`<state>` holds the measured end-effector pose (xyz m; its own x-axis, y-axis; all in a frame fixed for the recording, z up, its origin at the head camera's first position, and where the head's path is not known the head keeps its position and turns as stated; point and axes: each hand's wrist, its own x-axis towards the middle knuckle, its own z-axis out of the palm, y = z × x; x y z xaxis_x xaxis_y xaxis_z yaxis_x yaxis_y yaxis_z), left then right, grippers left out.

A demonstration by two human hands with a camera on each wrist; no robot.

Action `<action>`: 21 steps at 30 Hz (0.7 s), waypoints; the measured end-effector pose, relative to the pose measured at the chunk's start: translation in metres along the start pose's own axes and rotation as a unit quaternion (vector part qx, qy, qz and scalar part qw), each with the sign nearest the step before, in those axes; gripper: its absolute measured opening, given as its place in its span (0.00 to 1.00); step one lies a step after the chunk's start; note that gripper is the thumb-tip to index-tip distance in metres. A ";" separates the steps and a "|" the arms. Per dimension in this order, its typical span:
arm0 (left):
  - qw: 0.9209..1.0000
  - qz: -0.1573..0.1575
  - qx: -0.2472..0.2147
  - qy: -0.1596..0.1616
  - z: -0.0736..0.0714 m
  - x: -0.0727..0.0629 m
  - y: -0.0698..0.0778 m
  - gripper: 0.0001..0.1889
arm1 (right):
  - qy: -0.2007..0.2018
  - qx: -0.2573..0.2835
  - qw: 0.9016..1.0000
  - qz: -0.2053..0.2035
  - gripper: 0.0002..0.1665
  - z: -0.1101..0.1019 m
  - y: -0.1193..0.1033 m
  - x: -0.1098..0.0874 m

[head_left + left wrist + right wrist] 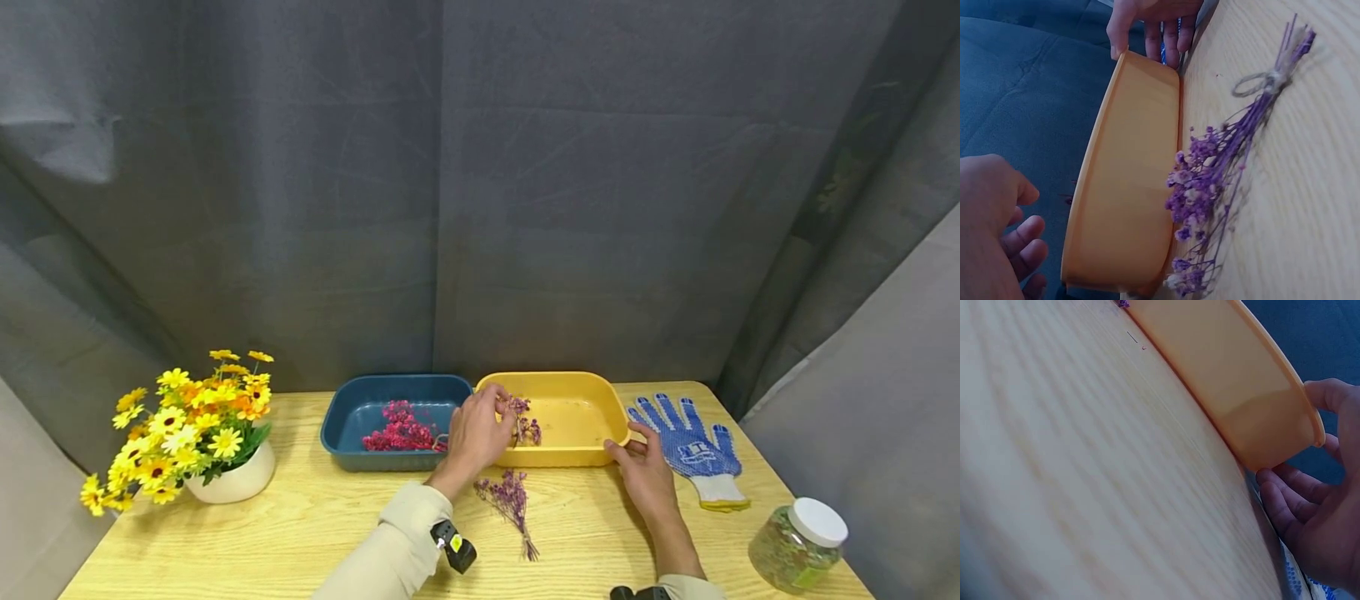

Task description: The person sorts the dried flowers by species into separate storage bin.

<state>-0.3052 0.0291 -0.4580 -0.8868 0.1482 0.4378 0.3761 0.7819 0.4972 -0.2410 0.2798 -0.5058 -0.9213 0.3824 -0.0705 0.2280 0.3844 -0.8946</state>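
Observation:
My left hand point(480, 423) is over the left end of a yellow tray point(577, 457), its fingers loosely bent. In the left wrist view, thumb and fingers stand apart with nothing visible between them. Beside these fingers, a small bunch of purple dried flowers point(528, 429) lies in the tray, partly hidden by the hand. My right hand point(647, 473) grips the tray's right front corner, thumb at the rim and fingers against the outer wall. Another purple dried flower bunch point(1200, 181), tied with twine, lies on the table in front of the tray.
To the left stands a blue tray point(367, 461) holding pink dried flowers point(401, 429). A white pot point(240, 477) of yellow flowers is farther left. A blue dotted glove point(693, 450) and a white-lidded jar point(795, 546) lie to the right. Grey curtain point(525, 208) hangs behind the table.

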 end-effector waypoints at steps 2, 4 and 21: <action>1.000 0.004 -0.003 0.002 0.000 -0.002 -0.001 0.12 | -0.001 -0.001 1.000 0.002 0.45 0.000 0.000 0.000; 1.000 0.010 -0.006 0.008 0.000 -0.006 -0.001 0.13 | -0.002 -0.003 1.000 0.001 0.45 0.000 0.000 0.000; 0.997 0.069 -0.039 0.025 -0.015 -0.043 0.001 0.16 | -0.003 0.000 1.000 -0.002 0.45 0.000 0.001 0.001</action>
<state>-0.2627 0.0149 -0.4651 -0.8114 0.2196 0.5417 0.5152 0.7064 0.4854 -0.2418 0.2809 -0.5065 -0.9240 0.3761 -0.0700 0.2246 0.3854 -0.8950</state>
